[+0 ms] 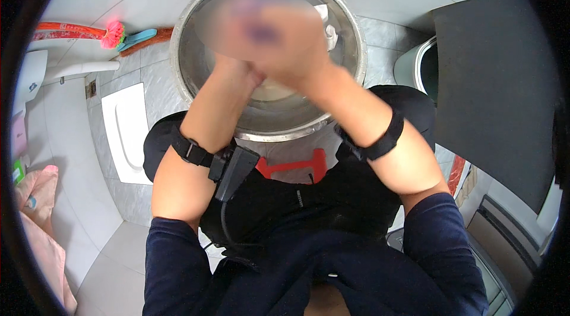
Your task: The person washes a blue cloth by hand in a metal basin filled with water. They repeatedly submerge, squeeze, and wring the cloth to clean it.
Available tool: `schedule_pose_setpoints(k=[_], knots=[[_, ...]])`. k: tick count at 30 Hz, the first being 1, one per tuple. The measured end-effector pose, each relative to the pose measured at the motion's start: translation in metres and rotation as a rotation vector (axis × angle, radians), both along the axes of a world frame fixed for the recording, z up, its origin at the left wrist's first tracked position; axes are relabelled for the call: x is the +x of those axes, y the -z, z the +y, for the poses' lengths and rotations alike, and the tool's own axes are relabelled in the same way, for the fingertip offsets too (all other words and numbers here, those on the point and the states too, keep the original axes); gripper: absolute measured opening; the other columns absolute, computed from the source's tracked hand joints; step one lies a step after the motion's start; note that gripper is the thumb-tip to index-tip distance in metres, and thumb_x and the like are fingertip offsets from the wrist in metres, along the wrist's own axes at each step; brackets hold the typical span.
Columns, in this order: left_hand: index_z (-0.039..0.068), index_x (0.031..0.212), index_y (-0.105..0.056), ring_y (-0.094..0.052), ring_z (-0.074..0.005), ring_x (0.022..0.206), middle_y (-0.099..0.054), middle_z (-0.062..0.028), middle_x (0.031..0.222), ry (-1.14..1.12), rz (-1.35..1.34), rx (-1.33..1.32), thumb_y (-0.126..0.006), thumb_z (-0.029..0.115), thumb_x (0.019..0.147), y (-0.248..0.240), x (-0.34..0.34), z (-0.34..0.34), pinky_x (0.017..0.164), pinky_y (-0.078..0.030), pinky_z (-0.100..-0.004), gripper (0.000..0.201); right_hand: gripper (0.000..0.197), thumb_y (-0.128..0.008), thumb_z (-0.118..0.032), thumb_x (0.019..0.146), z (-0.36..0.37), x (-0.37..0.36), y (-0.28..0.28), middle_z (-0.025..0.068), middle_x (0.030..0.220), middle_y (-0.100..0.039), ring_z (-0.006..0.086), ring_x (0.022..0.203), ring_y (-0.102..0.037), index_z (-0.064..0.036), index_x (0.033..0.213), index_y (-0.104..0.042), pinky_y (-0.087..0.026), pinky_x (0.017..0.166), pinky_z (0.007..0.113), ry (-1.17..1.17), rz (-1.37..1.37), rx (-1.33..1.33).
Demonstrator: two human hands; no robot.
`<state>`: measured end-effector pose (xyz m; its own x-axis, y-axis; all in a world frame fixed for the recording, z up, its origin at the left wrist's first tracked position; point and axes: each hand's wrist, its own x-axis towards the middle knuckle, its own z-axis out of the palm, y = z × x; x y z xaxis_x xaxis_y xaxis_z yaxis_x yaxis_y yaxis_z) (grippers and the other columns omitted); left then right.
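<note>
A round metal basin (267, 136) stands on the floor in front of me, and both my hands are close together over it. My left hand (234, 58) and my right hand (297, 37) are smeared by motion, so their fingers do not show. A dark purple patch appears between them; I cannot make out what it is. White cloth (331, 37) lies inside the basin to the right of my hands. Under my wrists a pale, cloudy area (273, 91) shows in the basin. Black straps circle both forearms, and the left one carries a small black box (236, 173).
A red plastic piece (294, 167) lies between my knees. At left are a white squat toilet (127, 132), brushes (113, 35) and a pink cloth (41, 239). A pale bin (412, 70) and a large dark panel (499, 96) are at right. Walls stand close around.
</note>
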<state>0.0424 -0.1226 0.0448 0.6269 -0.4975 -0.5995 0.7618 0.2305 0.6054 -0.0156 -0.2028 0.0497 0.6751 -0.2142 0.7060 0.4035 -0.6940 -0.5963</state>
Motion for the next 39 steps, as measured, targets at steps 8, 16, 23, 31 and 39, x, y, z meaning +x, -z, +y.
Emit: schedule_pose_setpoints(k=[8,16,23,31,39], knots=[[0.015,0.099,-0.063,-0.063,-0.0152,0.082,-0.063,-0.0013,0.086,-0.118,-0.246,-0.128,-0.052,0.042,0.094,0.014,-0.001,0.008,0.072,-0.052,-0.0364,0.03,0.03,-0.069,-0.028,0.085,0.003,0.005,-0.003,0.0186,0.062,-0.059,0.0387,0.056,-0.059,-0.0065,0.065,-0.063,-0.045,0.051,0.044,0.149,0.153,0.103],[0.013,0.099,-0.062,-0.065,-0.0154,0.087,-0.064,-0.002,0.091,0.031,-0.113,0.148,-0.045,0.035,0.099,-0.006,-0.02,-0.008,0.076,-0.054,-0.0369,0.029,0.033,-0.068,-0.028,0.089,-0.035,0.016,-0.003,0.0181,0.058,-0.054,0.0245,0.048,-0.046,-0.0011,0.07,-0.062,-0.043,0.05,0.037,0.298,0.386,0.258],[0.013,0.099,-0.061,-0.062,-0.0148,0.079,-0.062,-0.0012,0.087,-0.14,-0.063,-0.15,-0.048,0.035,0.099,0.005,-0.012,-0.002,0.069,-0.053,-0.0347,0.026,0.025,-0.068,-0.03,0.084,-0.011,0.006,-0.003,0.0186,0.069,-0.063,0.0378,0.066,-0.064,-0.008,0.071,-0.065,-0.051,0.059,0.043,0.111,0.22,0.001],[0.014,0.09,-0.062,-0.059,-0.0137,0.07,-0.06,0.0005,0.079,-0.114,-0.091,-0.176,-0.053,0.034,0.096,0.008,-0.013,-0.007,0.067,-0.049,-0.0309,0.022,0.033,-0.07,-0.029,0.085,-0.005,0.001,-0.009,0.0179,0.062,-0.06,0.0388,0.059,-0.061,-0.0053,0.065,-0.06,-0.047,0.053,0.043,0.182,0.174,0.177],[0.02,0.1,-0.062,-0.061,-0.0112,0.078,-0.064,0.0027,0.09,0.035,-0.115,0.147,-0.05,0.042,0.095,-0.007,-0.026,-0.013,0.066,-0.045,-0.0314,0.026,0.037,-0.068,-0.032,0.086,-0.043,0.02,0.008,0.0202,0.061,-0.059,0.0394,0.058,-0.06,-0.0033,0.064,-0.06,-0.047,0.053,0.043,0.311,0.221,0.223]])
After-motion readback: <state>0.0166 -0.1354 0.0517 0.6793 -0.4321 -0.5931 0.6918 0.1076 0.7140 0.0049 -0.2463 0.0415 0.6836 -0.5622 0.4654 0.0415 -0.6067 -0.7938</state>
